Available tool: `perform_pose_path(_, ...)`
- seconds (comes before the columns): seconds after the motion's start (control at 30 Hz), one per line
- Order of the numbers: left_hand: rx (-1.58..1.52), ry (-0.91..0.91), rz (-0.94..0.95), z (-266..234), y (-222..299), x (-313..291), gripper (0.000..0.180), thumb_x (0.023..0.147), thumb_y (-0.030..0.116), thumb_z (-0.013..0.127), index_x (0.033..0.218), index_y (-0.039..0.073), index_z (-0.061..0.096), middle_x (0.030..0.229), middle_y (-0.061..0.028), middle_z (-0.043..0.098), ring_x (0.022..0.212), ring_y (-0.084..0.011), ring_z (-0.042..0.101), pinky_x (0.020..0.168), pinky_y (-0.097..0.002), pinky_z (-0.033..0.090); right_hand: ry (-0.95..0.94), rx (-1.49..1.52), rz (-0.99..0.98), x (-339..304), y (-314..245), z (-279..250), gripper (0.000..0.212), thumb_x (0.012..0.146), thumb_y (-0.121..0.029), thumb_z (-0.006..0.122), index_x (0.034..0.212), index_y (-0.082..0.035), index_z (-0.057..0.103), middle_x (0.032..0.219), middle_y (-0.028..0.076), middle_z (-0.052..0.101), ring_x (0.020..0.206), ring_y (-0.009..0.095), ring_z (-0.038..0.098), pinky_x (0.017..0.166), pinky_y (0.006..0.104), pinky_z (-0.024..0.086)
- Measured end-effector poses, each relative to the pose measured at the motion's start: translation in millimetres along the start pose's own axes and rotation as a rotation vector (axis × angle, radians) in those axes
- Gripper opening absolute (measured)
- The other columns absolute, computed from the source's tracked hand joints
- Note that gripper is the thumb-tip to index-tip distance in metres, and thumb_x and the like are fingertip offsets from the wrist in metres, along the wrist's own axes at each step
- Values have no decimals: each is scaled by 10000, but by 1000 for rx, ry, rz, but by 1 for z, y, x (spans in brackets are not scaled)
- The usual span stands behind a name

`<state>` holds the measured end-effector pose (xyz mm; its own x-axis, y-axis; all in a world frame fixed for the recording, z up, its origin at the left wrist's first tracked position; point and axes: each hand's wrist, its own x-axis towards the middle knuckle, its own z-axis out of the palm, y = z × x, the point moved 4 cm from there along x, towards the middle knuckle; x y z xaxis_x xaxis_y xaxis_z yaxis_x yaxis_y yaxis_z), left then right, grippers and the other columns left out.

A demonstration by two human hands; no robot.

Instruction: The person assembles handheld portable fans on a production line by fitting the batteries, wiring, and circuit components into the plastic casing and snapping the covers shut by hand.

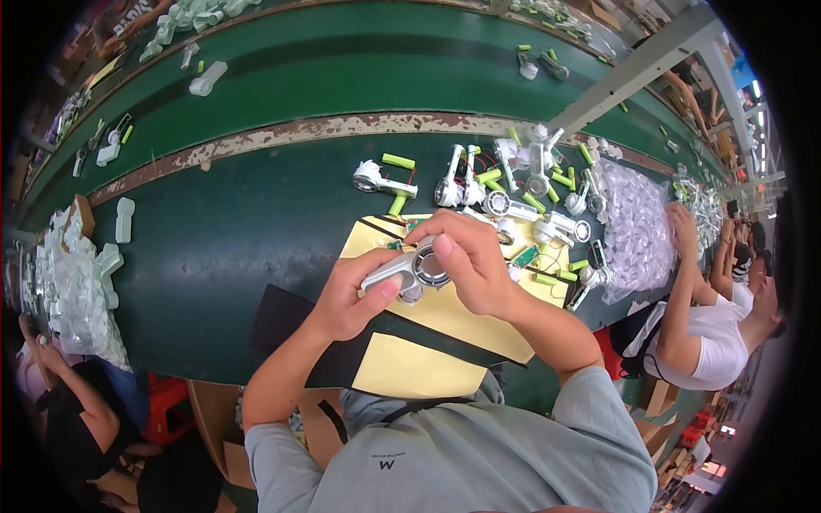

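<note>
Both my hands hold a pale grey plastic handheld fan body [400,268] with a round ring-shaped head, above a yellow sheet [351,244] with black edges. My left hand [344,295] grips the handle end, thumb on top. My right hand [470,261] is closed round the ring end, its thumb on the rim. A small green circuit board [414,225] shows beside my right fingertips; whether it is attached to the fan body I cannot tell. Part of another pale piece peeks out below the ring. Just beyond lie several white fan assemblies [475,188] with wires and yellow-green cylindrical batteries [398,161].
A bag of clear-wrapped parts [634,231] stands at the right, near a co-worker's hand [682,229]. Pale green plastic shells [77,282] are heaped at the left. Across the far side runs a green conveyor belt [359,64] behind a worn ledge [282,134]. A metal post [637,68] slants above.
</note>
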<state>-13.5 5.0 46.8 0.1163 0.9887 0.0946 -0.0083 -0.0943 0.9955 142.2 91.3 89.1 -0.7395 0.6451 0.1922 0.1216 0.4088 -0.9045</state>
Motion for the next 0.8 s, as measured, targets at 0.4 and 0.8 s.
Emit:
perform_pose_path(0.4, 187, 135, 200, -14, 2, -2, 264, 848, 209, 625, 978, -20, 642, 715, -81, 633, 604, -121, 591, 555, -257, 446, -80, 223, 64, -1, 1, 7, 350, 1007, -276, 468, 1163, 6, 606, 846, 66, 603, 640, 102, 591, 542, 241, 479)
perform_pose_path(0.8, 146, 151, 289, -30, -11, 9, 280, 879, 135, 648, 1103, -31, 622, 837, -104, 600, 733, -184, 574, 688, -293, 472, -52, 510, 389, -66, 20, -4, 426, 927, -75, 587, 1310, -64, 401, 1024, 77, 527, 849, 135, 593, 676, 268, 511)
